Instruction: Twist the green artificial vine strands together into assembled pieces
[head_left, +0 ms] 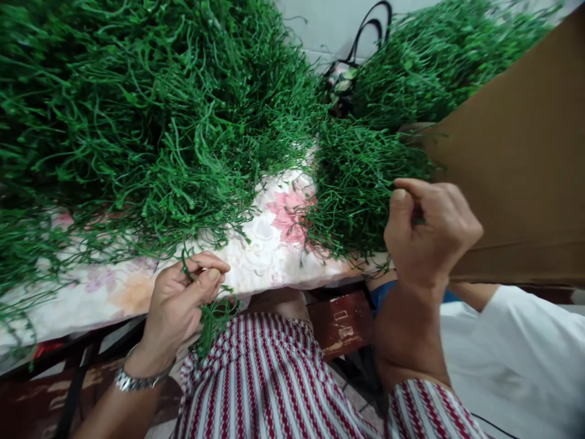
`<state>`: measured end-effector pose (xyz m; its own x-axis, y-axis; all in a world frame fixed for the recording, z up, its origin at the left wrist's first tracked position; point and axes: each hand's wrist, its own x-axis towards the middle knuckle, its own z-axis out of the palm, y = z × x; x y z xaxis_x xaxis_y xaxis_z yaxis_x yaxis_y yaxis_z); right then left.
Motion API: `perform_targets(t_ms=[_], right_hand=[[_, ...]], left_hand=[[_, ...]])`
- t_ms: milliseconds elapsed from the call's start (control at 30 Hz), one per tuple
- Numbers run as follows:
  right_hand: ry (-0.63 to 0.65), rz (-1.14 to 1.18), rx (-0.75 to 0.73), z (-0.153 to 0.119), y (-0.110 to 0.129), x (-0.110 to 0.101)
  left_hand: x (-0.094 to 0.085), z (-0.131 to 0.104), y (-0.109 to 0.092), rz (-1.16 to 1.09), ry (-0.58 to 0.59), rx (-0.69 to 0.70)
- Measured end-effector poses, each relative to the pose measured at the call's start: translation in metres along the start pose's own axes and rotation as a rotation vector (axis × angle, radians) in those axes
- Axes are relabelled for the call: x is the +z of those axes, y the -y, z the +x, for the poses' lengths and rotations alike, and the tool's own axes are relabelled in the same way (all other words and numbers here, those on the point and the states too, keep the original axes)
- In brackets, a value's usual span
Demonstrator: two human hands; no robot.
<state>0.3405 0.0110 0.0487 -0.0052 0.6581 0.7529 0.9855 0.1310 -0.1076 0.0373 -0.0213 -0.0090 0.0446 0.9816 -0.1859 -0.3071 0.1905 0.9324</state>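
My left hand, with a metal watch at the wrist, is closed at the table's near edge. Thin green plastic stems are in it: one loops over the fingers, and a small bunch hangs below the palm. A large heap of similar green stems lies just beyond this hand. My right hand is raised at the right edge of a smaller pile of stems, its thumb and forefinger pinched together. Whether anything thin sits in that pinch, I cannot make out.
A flowered cloth covers the table. A brown cardboard box stands at the right, with more green stems behind it. A dark-handled bag is at the back. Another person's white garment shows at lower right.
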Motion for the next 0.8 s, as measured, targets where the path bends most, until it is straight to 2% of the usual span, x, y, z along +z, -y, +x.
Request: perform_targets(t_ms=[67,167,200,300,367,467,567,700,800], right_hand=[[0.118,0.260,-0.116,-0.013,0.030,0.010],[0.494,0.739,-0.308,-0.034,0.081,0.031],[0.580,0.870,-0.346,-0.040,0.098,0.039],[0.740,1.113,-0.393,-0.053,0.137,0.061],[0.823,1.236,-0.435,-0.059,0.153,0.071],[0.841,1.356,-0.440,-0.062,0.165,0.076],[0.811,1.387,-0.343,-0.061,0.169,0.072],[0.868,1.425,-0.177,-0.057,0.167,0.065],[0.860,1.391,-0.066,-0.055,0.163,0.062]], left_hand=[[-0.001,0.005,-0.005,-0.073,0.026,-0.009],[-0.006,0.012,-0.013,-0.134,0.113,0.015],[-0.007,0.013,-0.016,-0.153,0.148,0.027],[-0.010,0.016,-0.026,-0.204,0.214,0.066],[-0.009,0.016,-0.034,-0.232,0.221,0.088],[-0.005,0.017,-0.042,-0.276,0.201,0.129],[-0.001,0.019,-0.045,-0.303,0.152,0.190],[-0.003,0.022,-0.037,-0.253,0.095,0.240],[-0.013,0.016,-0.026,-0.144,0.032,0.268]])
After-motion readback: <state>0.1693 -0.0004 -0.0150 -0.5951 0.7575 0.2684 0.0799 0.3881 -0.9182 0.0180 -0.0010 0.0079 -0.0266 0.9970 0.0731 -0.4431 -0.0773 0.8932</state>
